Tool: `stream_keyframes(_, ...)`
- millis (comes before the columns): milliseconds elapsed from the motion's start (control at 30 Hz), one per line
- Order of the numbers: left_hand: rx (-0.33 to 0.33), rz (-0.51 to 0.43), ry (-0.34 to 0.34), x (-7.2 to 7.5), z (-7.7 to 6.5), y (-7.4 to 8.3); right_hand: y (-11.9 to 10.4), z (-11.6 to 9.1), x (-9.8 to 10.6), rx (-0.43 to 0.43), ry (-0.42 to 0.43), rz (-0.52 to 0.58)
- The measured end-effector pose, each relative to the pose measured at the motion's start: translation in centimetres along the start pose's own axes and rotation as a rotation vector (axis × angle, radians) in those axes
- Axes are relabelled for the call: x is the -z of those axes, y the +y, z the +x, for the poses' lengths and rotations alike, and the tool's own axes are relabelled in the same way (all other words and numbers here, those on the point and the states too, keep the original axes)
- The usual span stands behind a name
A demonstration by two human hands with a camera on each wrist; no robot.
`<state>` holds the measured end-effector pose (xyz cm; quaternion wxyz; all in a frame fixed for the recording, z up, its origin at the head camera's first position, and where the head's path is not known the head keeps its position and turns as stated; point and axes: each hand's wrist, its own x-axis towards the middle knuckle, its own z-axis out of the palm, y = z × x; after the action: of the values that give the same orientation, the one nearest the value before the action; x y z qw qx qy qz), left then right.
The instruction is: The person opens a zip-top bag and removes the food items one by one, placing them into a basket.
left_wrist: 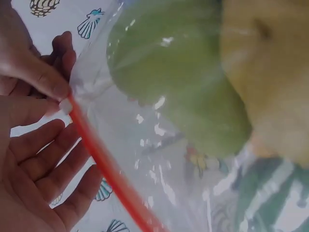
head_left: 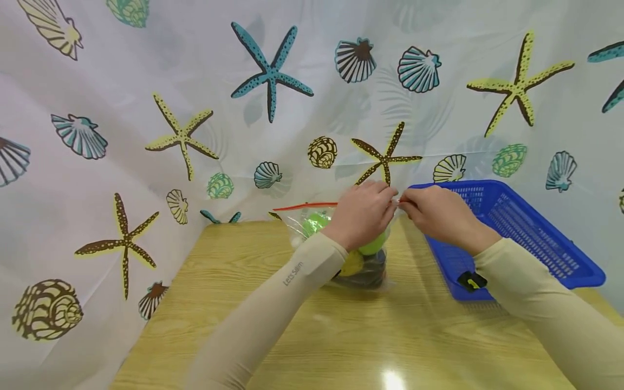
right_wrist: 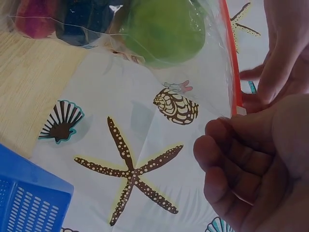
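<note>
A clear zip bag (head_left: pixel 297 222) with a red closure strip (left_wrist: pixel 104 162) stands upright on the table, filled with rounded things. Among them are a light green one (right_wrist: pixel 161 31), a yellow one (left_wrist: pixel 270 72), a dark one (right_wrist: pixel 84 21) and a magenta one (right_wrist: pixel 35 20). At the strip's right end, my left hand (head_left: pixel 363 214) pinches the small white slider (left_wrist: pixel 65 106), its other fingers spread loosely. My right hand (head_left: pixel 436 214) pinches the bag's top corner just beside it, fingers curled. Both hands nearly touch. In the head view the left hand hides part of the bag.
A blue plastic basket (head_left: pixel 536 238) stands on the right of the wooden table (head_left: pixel 234 303), behind my right forearm. In it lies a small black and yellow thing (head_left: pixel 472 280). A white curtain (head_left: pixel 312 130) printed with starfish and shells hangs behind the table.
</note>
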<state>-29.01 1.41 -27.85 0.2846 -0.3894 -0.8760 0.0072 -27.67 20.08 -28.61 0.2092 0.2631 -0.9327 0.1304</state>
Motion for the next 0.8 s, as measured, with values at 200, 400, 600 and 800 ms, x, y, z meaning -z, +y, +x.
stream_keyframes(200, -0.018, -0.005, 0.002, -1.2, 0.9, 0.5, -0.2, -0.2, -0.1, 0.021, 0.014, -0.032)
stream_keyframes(400, 0.003, -0.012, 0.032, -2.0, 0.4, -0.4, -0.2, -0.4, -0.1, 0.034, 0.029, -0.045)
stream_keyframes(600, 0.059, 0.01, 0.008, -2.1, -1.0, -2.3, 0.1, -0.4, -0.2, 0.03, 0.037, -0.073)
stream_keyframes(800, 0.095, 0.047, -0.01, -1.8, -3.3, -4.7, 0.3, -0.4, -0.3, 0.035, 0.03, -0.064)
